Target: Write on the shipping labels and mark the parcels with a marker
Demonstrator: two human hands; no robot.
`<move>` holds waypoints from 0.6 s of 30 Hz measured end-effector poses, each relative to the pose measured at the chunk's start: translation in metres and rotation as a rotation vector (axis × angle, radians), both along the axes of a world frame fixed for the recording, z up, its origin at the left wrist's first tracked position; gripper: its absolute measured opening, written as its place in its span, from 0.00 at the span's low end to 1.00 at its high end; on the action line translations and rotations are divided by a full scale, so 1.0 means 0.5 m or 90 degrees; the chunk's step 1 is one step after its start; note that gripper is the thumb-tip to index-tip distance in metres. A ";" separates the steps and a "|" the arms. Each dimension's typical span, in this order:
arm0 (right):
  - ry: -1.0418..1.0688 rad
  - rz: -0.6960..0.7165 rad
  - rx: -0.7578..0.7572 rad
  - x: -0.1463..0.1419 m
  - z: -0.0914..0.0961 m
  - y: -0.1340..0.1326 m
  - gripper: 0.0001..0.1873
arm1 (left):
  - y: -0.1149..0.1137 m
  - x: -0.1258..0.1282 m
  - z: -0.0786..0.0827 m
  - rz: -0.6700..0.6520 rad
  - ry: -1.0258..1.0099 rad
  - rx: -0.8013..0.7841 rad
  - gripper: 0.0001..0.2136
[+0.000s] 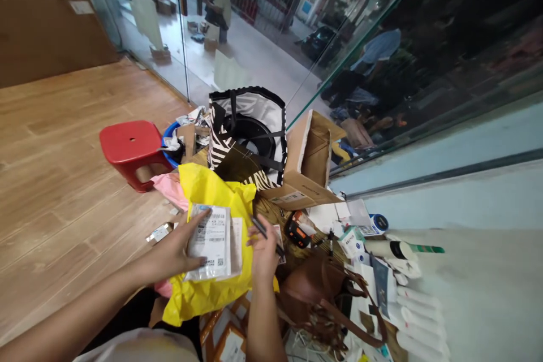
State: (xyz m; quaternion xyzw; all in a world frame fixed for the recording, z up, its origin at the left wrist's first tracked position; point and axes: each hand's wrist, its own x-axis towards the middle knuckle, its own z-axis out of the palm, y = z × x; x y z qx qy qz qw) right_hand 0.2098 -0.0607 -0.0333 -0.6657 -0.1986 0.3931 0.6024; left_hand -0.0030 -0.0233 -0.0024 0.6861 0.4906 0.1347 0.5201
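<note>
My left hand (183, 250) grips the left side of a white labelled packet (216, 242) in clear plastic. Its thumb and one finger lie spread across the top, and the other fingers are hidden. The packet rests on a crumpled yellow plastic mailing bag (212, 186) in front of me. Another pale printed slip (236, 246) shows beside the packet's right edge. In my right hand (263, 251), closed fingers hold a black pen (259, 227) over the bag's right side. A pink bag (169, 186) sticks out from under the yellow one.
A red stool (131, 144) and a blue bin of scraps (167, 153) stand ahead left. Beyond the yellow bag are a zebra-patterned bag (220, 150) and an open cardboard box (297, 181). A brown handbag (314, 283) lies right among clutter. Glass panels (254, 62) run behind.
</note>
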 end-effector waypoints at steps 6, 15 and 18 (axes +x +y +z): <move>-0.058 0.214 0.034 -0.122 0.062 -0.049 0.12 | 0.003 0.017 0.014 -0.007 -0.005 0.001 0.47; -0.306 0.269 0.080 -0.134 0.039 -0.041 0.13 | 0.002 0.011 0.005 -0.017 0.001 0.007 0.47; -0.319 0.273 0.079 -0.135 0.041 -0.039 0.13 | 0.003 0.010 0.012 -0.022 0.005 -0.004 0.47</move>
